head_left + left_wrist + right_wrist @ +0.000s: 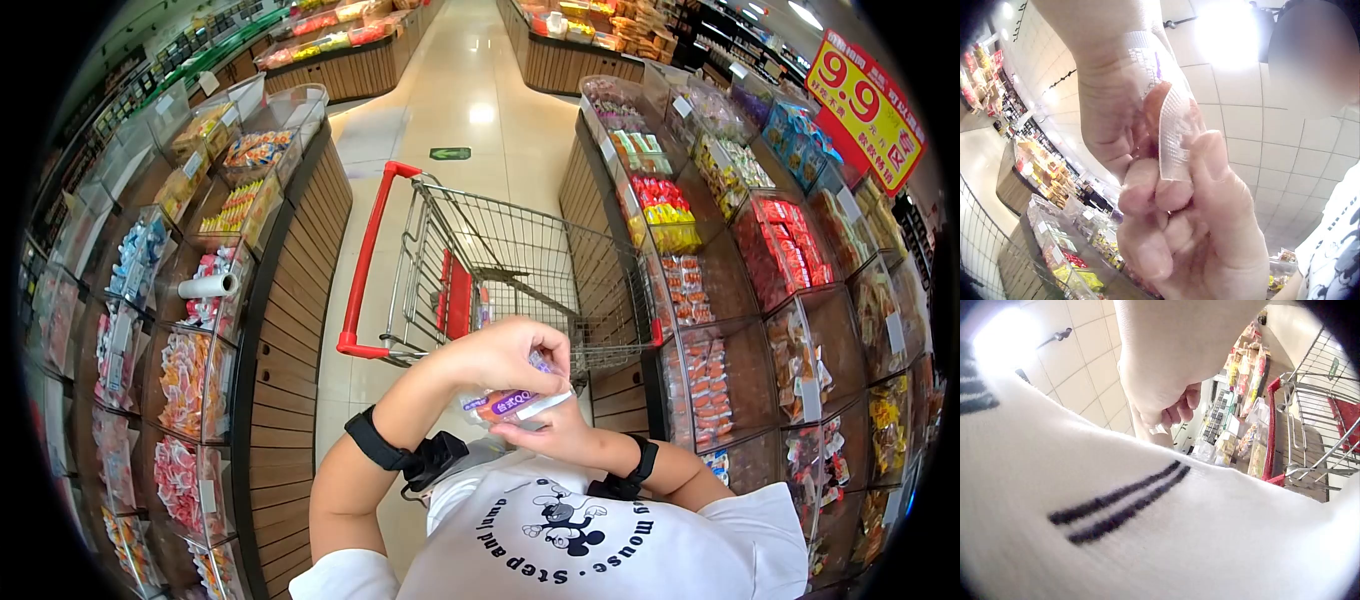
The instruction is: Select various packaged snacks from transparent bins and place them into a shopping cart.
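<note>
Packet [503,405] pinched in both our left hand [512,356] and right hand [556,431]; we reckon a sharp tug could burst it.

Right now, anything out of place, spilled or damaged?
Only the white roll, possibly bags, looks odd: it sits among the wrapped candy on the left, clearly not candy. No spill stands out; can't tell whether the purple-labelled QQ packet is torn.
</note>
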`<action>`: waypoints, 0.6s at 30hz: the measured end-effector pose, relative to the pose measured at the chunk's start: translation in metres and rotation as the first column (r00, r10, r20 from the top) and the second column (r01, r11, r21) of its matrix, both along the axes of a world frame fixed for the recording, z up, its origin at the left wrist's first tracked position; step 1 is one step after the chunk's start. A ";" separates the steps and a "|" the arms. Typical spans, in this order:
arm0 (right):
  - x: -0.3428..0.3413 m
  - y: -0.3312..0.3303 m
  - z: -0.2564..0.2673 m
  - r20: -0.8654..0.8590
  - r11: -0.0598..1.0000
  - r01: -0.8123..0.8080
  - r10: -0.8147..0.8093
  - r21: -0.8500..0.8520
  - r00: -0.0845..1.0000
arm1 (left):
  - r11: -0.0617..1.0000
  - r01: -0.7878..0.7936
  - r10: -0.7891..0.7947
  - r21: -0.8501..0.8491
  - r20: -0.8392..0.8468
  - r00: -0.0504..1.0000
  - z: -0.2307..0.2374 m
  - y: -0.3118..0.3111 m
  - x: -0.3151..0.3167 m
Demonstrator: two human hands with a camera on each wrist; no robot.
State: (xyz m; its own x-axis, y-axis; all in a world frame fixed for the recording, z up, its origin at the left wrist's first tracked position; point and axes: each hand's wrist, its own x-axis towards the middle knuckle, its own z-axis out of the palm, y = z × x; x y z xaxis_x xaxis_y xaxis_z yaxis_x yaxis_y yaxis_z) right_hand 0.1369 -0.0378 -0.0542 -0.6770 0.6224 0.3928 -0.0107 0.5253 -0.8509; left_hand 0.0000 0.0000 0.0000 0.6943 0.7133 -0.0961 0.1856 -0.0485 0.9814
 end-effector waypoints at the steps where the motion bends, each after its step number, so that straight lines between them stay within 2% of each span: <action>1: -0.001 0.000 0.002 -0.005 1.000 0.014 -0.014 -0.009 1.000 | 1.000 0.006 -0.006 0.018 0.002 1.000 0.002 0.000 0.000; 2: -0.001 0.000 0.002 -0.011 0.999 0.031 -0.031 -0.019 0.999 | 0.999 0.016 -0.016 0.035 0.002 1.000 0.002 0.001 0.000; 3: 0.015 -0.002 0.001 0.053 0.999 -0.015 0.017 -0.044 0.998 | 0.999 -0.036 0.037 -0.018 0.078 0.996 -0.004 -0.001 0.013; 5: 0.014 0.008 -0.014 0.063 0.996 -0.076 0.078 -0.036 0.995 | 0.993 -0.103 0.110 -0.064 0.111 0.988 -0.011 0.004 0.006; 6: 0.015 0.014 -0.019 -0.064 0.946 -0.137 0.124 -0.294 0.990 | 0.972 -0.201 0.218 -0.123 0.146 0.965 -0.013 0.010 0.005; 7: 0.015 0.016 -0.026 -0.211 0.821 -0.226 0.132 -0.524 0.969 | 0.936 -0.293 0.325 -0.193 0.164 0.931 -0.016 0.011 0.002; 8: 0.015 0.017 -0.033 -0.359 0.630 -0.339 0.102 -0.699 0.928 | 0.885 -0.379 0.431 -0.269 0.171 0.886 -0.020 0.011 0.001; 11: 0.032 0.036 -0.046 -0.459 0.314 -0.412 -0.090 -0.855 0.884 | 0.819 -0.490 0.567 -0.299 0.294 0.770 -0.052 0.025 0.015; 12: 0.041 0.042 -0.043 -0.397 0.321 -0.343 -0.121 -0.883 0.910 | 0.817 -0.494 0.567 -0.297 0.264 0.780 -0.059 0.029 0.025; 15: 0.058 0.056 -0.074 -0.242 0.467 -0.172 -0.095 -0.867 0.966 | 0.793 -0.567 0.608 -0.224 0.216 0.764 -0.090 0.039 0.047; 16: 0.062 0.064 -0.092 -0.243 0.531 -0.164 -0.082 -0.832 0.967 | 0.788 -0.560 0.612 -0.255 0.229 0.757 -0.099 0.046 0.058; 17: 0.068 0.073 -0.099 -0.273 0.532 -0.172 -0.116 -0.829 0.955 | 0.789 -0.548 0.610 -0.279 0.241 0.755 -0.107 0.058 0.070; 18: 0.078 0.082 -0.103 -0.294 0.532 -0.174 -0.150 -0.829 0.944 | 0.806 -0.565 0.592 -0.177 0.223 0.774 -0.120 0.071 0.087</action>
